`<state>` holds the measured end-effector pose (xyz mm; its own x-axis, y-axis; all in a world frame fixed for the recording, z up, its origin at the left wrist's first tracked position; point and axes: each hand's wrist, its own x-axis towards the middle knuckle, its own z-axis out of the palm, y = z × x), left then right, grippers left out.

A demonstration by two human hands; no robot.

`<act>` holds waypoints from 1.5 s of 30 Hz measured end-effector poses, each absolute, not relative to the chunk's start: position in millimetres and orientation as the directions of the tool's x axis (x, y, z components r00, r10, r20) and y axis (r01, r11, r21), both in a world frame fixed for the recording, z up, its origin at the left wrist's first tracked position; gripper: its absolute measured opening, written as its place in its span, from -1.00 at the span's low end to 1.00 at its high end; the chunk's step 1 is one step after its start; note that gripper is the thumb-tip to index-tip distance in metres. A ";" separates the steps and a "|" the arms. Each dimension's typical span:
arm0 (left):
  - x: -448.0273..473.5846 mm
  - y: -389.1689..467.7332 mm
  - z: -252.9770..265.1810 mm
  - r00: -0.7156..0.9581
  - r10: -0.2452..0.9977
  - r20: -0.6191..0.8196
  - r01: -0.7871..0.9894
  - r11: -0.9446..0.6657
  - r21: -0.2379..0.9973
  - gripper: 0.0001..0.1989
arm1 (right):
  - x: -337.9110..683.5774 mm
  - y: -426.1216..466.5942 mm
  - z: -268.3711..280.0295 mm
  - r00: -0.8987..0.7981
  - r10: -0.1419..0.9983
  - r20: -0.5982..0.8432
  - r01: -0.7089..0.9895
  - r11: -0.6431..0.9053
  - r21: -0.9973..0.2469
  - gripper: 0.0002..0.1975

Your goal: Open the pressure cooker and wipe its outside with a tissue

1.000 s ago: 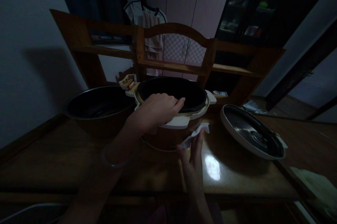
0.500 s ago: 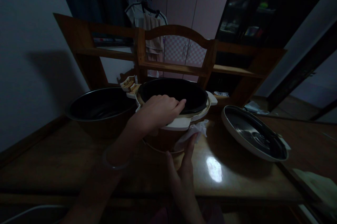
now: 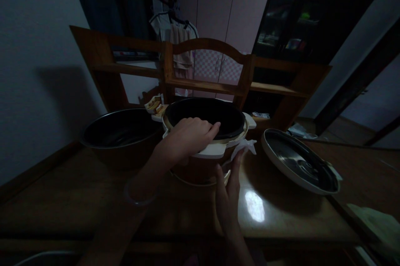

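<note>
A rice cooker (image 3: 193, 171) with pale handles and a dark inside stands on the wooden table in front of me. My left hand (image 3: 190, 136) lies over its near rim, fingers curled over the edge and thumb pointing right. At the cooker's lower right side, my right hand (image 3: 229, 191) holds a thin white tissue (image 3: 246, 146) against the outer wall. Part of the tissue sticks out above the fingertips. The fingers of the left hand are partly hidden inside the rim.
To the left stands a wide black pot (image 3: 121, 147). A round lid (image 3: 300, 161) lies tilted at the right with its inner side up. Behind the cooker are a small patterned box (image 3: 153, 105) and a wooden shelf frame (image 3: 206, 85). Pale cloth (image 3: 375, 224) lies at the lower right.
My right hand has moved to the right along the cooker's side with the tissue. The left hand keeps its place on the rim. The view has tipped up slightly.
</note>
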<state>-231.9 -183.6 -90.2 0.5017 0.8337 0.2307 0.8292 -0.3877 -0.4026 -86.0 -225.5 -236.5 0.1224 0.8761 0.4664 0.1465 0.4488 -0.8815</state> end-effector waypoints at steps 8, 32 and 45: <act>-229.8 -187.0 -87.5 0.495 0.837 0.232 0.836 -0.386 -0.390 -0.57 | -96.2 -244.0 -274.7 0.081 0.899 0.431 0.246 0.401 -0.882 -0.23; -231.2 -186.1 -86.4 0.477 0.861 0.177 0.840 -0.388 -0.379 -0.53 | -102.3 -262.4 -290.6 -0.029 0.902 0.431 0.327 0.416 -0.849 -0.25; -231.2 -184.7 -85.8 0.483 0.862 0.156 0.820 -0.383 -0.425 -0.55 | -85.8 -237.7 -256.3 0.023 0.914 0.406 0.190 0.395 -0.899 -0.17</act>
